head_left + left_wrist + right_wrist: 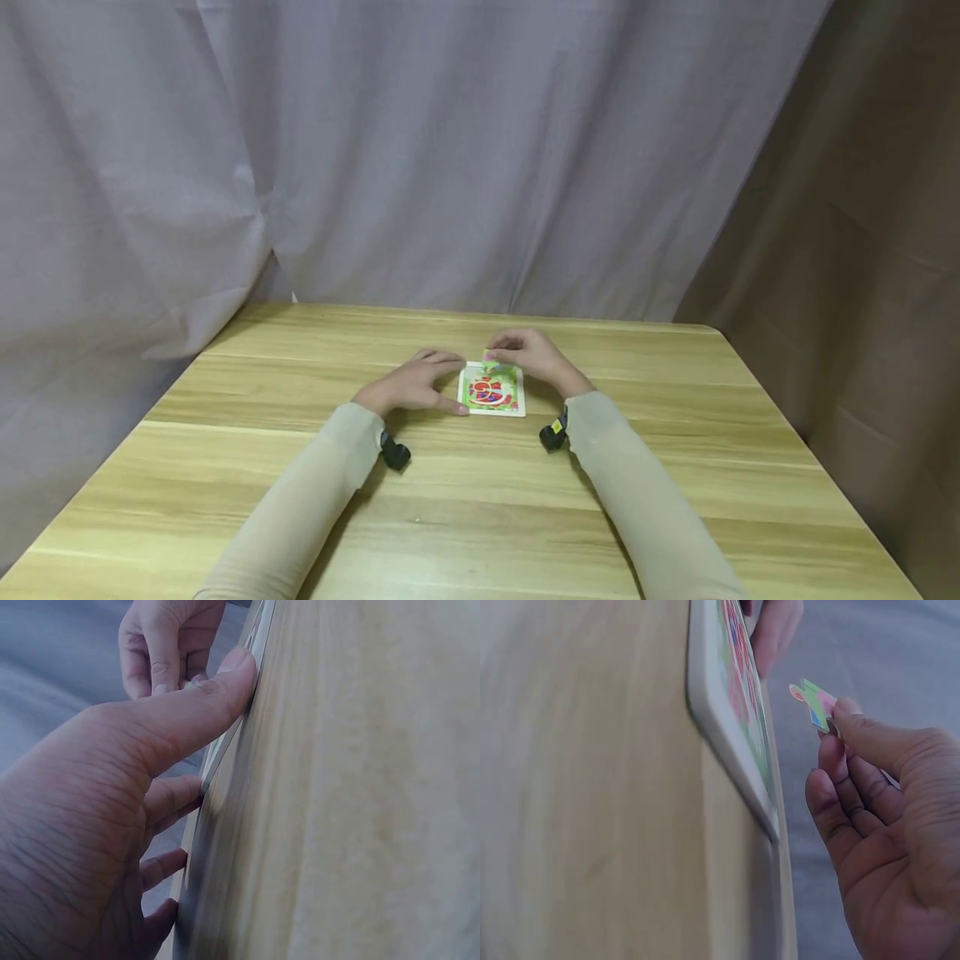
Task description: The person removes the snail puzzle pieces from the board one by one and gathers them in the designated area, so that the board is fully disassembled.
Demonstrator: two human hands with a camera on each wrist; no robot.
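Note:
A small jigsaw puzzle board with a pale rim and a red and green picture lies flat on the table. On its left side is my left hand, thumb at the near corner and index finger by the far corner, the fingers mostly straight. In the left wrist view, the thumb rests against the board's edge. Over the far edge of the board, my right hand pinches a puzzle piece between thumb and fingertips. That piece is green with pink, red and blue patches, and is held up off the board.
The wooden table stretches around the board on all sides. A grey curtain hangs behind the table, and a darker brown one hangs along the right. Each wrist carries a small black camera.

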